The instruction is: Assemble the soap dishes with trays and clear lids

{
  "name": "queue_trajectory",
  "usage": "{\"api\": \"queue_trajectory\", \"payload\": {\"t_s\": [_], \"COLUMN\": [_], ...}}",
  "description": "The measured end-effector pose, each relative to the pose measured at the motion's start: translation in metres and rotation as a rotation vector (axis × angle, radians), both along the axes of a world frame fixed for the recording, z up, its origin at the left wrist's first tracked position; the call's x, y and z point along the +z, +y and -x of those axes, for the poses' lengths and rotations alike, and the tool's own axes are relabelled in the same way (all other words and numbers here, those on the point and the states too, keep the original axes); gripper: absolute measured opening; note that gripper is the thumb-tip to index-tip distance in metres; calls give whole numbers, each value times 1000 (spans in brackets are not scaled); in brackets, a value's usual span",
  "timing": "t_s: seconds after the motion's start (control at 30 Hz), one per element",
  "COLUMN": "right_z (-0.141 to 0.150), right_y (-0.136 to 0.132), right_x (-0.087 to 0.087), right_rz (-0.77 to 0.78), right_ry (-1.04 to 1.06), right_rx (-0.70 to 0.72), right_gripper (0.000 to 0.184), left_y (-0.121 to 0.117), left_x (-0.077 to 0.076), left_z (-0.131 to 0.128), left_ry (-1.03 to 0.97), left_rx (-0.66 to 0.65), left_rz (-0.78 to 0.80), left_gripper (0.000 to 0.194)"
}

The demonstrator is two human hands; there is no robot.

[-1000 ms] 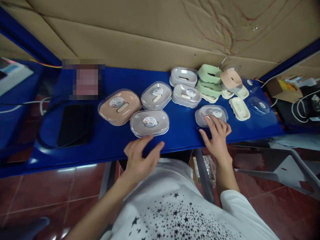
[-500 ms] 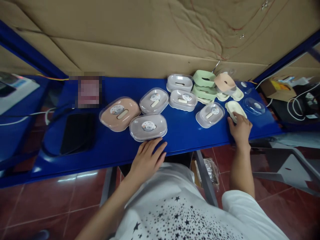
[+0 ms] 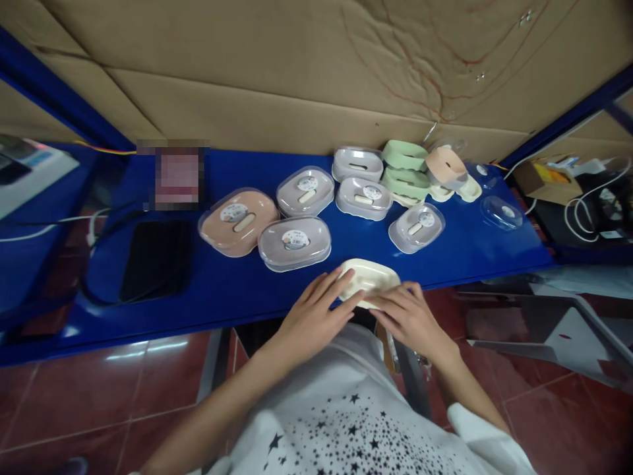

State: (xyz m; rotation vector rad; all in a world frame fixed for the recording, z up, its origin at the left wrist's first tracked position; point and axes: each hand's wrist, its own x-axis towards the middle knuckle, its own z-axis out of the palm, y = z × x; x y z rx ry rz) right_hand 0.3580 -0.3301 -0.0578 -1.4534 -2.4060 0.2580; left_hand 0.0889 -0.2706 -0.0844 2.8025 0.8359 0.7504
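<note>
At the table's front edge, a shallow cream soap dish (image 3: 372, 275) lies between my two hands. My left hand (image 3: 316, 313) touches its left side, fingers stretched out and reaching over the rim. My right hand (image 3: 413, 316) grips its right end and near edge, with the fingers bent over it. Behind the dish stands a small grey soap box with a clear lid (image 3: 418, 227). A grey soap box (image 3: 295, 244) with a round label lies to the left, beside a pinkish-orange one (image 3: 238, 222).
More grey boxes (image 3: 363, 198) stand at the back, by stacked green box parts (image 3: 405, 178) and an orange part (image 3: 446, 165). A clear lid (image 3: 502, 212) lies at the right. A black flat object (image 3: 154, 260) and cables occupy the left. Cardboard (image 3: 257, 79) walls the back.
My right hand has brought the cream soap dish from the right side to the front middle. My left hand has moved right, from beside the grey box onto the dish.
</note>
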Motion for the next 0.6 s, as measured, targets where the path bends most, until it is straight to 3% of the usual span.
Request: {"api": "queue_trajectory", "payload": {"t_s": [0.1, 0.27, 0.37, 0.47, 0.6], "right_z": [-4, -38, -44, -39, -34], "right_y": [64, 221, 300, 338, 332], "right_x": [17, 51, 58, 58, 56], "right_rz": [-23, -206, -167, -118, -191], "right_ry": [91, -57, -230, -335, -301], "right_rx": [132, -77, -120, -131, -128], "right_gripper": [37, 46, 56, 61, 47], "left_y": [1, -10, -16, -17, -15], "left_x": [-1, -5, -7, -8, -8], "left_z": [15, 46, 53, 55, 57], "left_ry": [20, -20, -39, -38, -50], "left_rx": [71, 180, 186, 184, 181], "left_rz": [-7, 5, 19, 47, 70], "left_gripper": [23, 20, 22, 23, 22]}}
